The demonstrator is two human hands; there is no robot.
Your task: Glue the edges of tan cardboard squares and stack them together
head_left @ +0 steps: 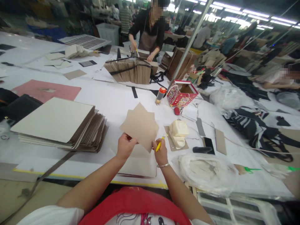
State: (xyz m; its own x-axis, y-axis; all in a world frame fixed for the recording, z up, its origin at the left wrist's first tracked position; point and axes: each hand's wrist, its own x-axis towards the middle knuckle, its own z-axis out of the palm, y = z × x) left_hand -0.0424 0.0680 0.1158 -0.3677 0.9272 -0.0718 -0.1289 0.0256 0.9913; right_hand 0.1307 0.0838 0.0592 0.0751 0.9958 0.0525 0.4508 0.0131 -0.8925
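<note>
In the head view, my left hand [126, 146] pinches the near left edge of a tan cardboard sheet [140, 126]. The sheet is held tilted above the table, and its several corners suggest overlapping pieces. My right hand [161, 152] grips its near right edge between thumb and fingers. A slim yellow-handled tool [159, 145] with a pale tip, its kind unclear, is also in the right hand. Under my hands lies a pale board [140, 164] near the table edge. To the right, a creamy white block or tub [179, 129] rests on a small piece of board.
A stack of boards [56, 122] stands at left. Rightward are a phone [208, 145], a plastic bag [208, 172], a red gift bag [181, 93] and a red-capped bottle [160, 95]. Across the table, a co-worker [150, 34] works behind a strapped row of boards [131, 72].
</note>
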